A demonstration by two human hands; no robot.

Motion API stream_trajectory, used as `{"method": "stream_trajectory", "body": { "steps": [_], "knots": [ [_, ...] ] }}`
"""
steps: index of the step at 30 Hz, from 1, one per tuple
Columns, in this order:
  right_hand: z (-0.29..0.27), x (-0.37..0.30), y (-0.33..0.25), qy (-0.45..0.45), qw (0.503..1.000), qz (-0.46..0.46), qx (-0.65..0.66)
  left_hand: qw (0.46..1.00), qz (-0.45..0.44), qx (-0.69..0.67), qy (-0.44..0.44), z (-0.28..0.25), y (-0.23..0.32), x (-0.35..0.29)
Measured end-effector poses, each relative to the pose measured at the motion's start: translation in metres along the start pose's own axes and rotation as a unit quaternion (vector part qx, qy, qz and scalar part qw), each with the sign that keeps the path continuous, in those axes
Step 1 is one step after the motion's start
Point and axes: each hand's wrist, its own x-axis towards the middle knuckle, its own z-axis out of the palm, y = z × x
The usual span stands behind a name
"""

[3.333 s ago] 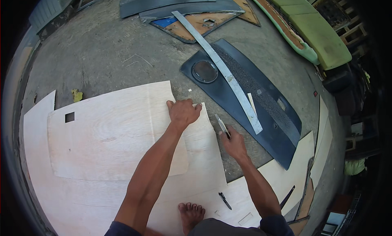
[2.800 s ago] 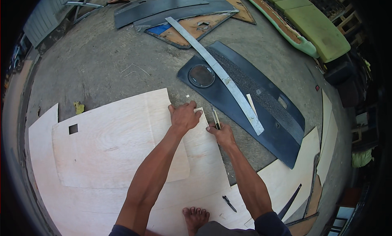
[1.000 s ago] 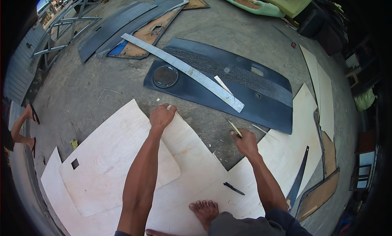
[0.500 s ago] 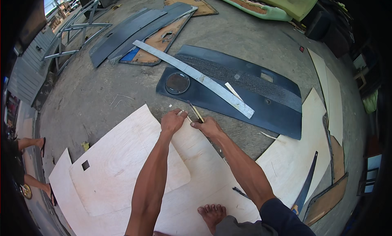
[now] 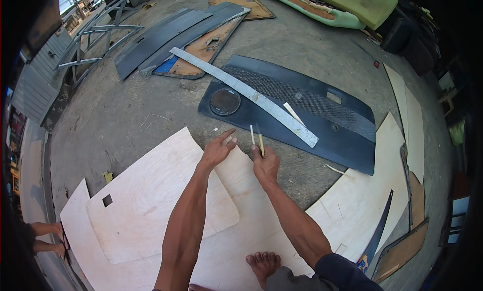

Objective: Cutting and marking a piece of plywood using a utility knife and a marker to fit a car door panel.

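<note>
Left hand (image 5: 217, 151) lies at the far edge of the stacked pale boards, forefinger stretched forward; a pale spot shows between thumb and forefinger, but whether it is pinched wood cannot be told. Right hand (image 5: 266, 165) is closed around a yellow knife (image 5: 261, 146), blade pointing away from the person, with a thin wood strip (image 5: 252, 135) standing beside it at the thumb. That hand is near the large sheet's right edge.

Under the forearms, the large sheet (image 5: 254, 215) lies flat, with a smaller panel (image 5: 166, 200) bearing a square hole on top of it. The step looks like trimming slivers from the large sheet's edge. A further cut would likely call for freeing the right hand of the strip, setting the blade back to the edge, and keeping the left fingers out of its line.

Beyond the hands, a dark panel (image 5: 307, 107) lies on the floor (image 5: 151, 95), crossed by a long metal strip (image 5: 246, 92). To the right, a handsaw (image 5: 380, 233) rests on another sheet (image 5: 365, 190).
</note>
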Motion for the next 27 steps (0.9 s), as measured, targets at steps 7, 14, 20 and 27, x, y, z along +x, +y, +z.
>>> {"method": "stream_trajectory", "body": {
  "steps": [7, 14, 20, 27],
  "knots": [
    [-0.066, 0.020, 0.022, -0.130, 0.975, 0.035, -0.178, 0.993, -0.024, 0.113, -0.004, -0.003, 0.006, -0.001],
    [-0.093, 0.002, -0.025, -0.275, 0.946, 0.064, -0.156, 0.989, -0.007, 0.149, -0.021, -0.012, 0.007, -0.004],
    [-0.092, -0.003, -0.040, -0.382, 0.899, 0.179, -0.116, 0.957, -0.012, 0.286, -0.046, -0.013, 0.015, -0.014],
    [-0.088, 0.000, -0.038, -0.341, 0.915, 0.134, -0.172, 0.964, -0.016, 0.261, -0.053, -0.014, 0.015, -0.016]
  ]
}}
